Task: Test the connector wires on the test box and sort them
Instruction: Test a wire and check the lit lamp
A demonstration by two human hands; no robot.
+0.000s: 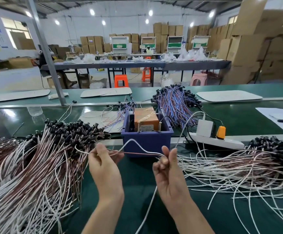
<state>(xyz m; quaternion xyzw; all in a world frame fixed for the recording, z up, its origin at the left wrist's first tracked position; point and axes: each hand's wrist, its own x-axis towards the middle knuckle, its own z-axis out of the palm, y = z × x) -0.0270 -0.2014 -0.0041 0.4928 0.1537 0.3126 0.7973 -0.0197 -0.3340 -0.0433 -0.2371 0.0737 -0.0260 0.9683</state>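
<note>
An orange test box [145,118] with two upright metal contact pins sits inside a blue plastic bin [147,141] at the middle of the green bench. In front of the bin, my left hand [103,164] pinches one end of a connector wire [134,150] that has a white strand and a brown strand. My right hand [166,166] pinches its other end between thumb and fingers. The wire spans the gap between both hands, the white strand arching upward. A large pile of white and brown wires [41,166] with black connectors lies at the left, a second pile [238,164] at the right.
A white power strip [218,141] with a white adapter and an orange plug lies right of the bin. Bundles of blue and red wires [176,102] lie behind the bin. White papers [279,117] lie at the far right. A metal post [53,65] rises at the left.
</note>
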